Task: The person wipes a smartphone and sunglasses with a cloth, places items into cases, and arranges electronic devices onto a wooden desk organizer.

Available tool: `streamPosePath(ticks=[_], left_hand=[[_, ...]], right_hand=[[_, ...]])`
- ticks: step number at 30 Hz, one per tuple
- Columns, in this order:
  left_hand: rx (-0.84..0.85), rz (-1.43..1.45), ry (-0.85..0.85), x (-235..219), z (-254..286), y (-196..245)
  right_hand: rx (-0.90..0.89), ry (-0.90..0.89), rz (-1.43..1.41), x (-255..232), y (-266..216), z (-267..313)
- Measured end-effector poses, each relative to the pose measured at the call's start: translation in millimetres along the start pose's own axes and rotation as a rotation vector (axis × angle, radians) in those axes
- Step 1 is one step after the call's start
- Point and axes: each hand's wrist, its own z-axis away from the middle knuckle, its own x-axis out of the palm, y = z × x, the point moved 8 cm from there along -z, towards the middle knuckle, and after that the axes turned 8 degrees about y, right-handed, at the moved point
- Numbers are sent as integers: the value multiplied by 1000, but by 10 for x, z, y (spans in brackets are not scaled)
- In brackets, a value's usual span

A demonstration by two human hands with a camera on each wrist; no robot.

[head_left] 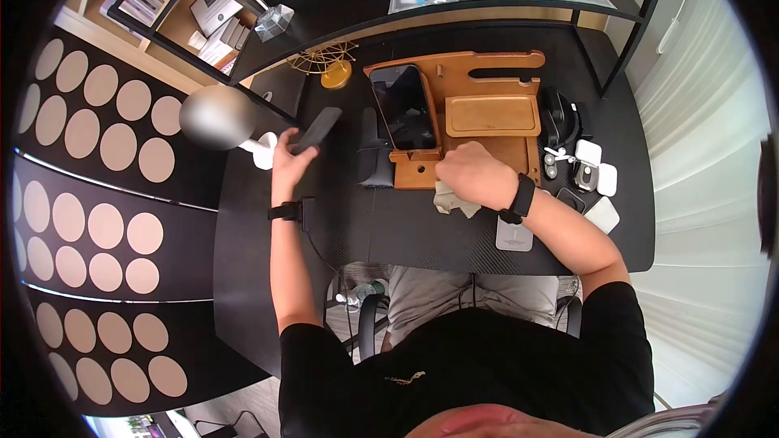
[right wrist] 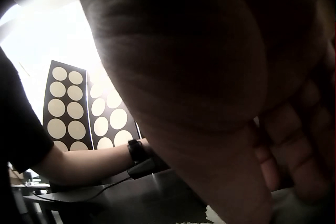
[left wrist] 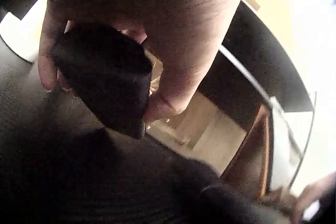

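My left hand (head_left: 290, 164) grips a long dark grey case (head_left: 318, 130) between thumb and fingers, above the left part of the desk. In the left wrist view the case (left wrist: 105, 77) has flat, angled sides. My right hand (head_left: 479, 172), fingers curled, holds a pale beige cloth (head_left: 456, 201) at the front edge of a wooden desk organizer (head_left: 415, 175). The cloth's edge shows below the palm in the right wrist view, where the hand hides most of it. A smartphone (head_left: 403, 105) leans on the organizer, left of that hand.
A dark folded pouch (head_left: 375, 158) lies left of the organizer. Earbuds, small cases and a smartwatch (head_left: 584, 177) cluster at the right. A white lamp (head_left: 264, 152) stands at the left, a gold wire ornament (head_left: 334, 73) behind. A black shelf (head_left: 341, 20) overhangs the back.
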Motion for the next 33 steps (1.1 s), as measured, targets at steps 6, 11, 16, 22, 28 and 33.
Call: streamPosePath(ticks=[6, 11, 16, 22, 28, 33], left_hand=[[55, 849, -6, -336, 266, 893], [370, 946, -135, -346, 635, 1852], [739, 782, -186, -155, 906, 2778], [939, 705, -245, 269, 915, 3455], [654, 1113, -134, 546, 683, 3630], [602, 1204, -11, 713, 560, 3621]], right_hand=[[0, -227, -76, 72, -4, -52], [186, 138, -850, -658, 176, -328], [552, 731, -1612, -1203, 637, -130], [424, 903, -1723, -1693, 947, 103], [433, 850, -1368, -1784, 683, -2], [406, 808, -1079, -1628, 588, -94]])
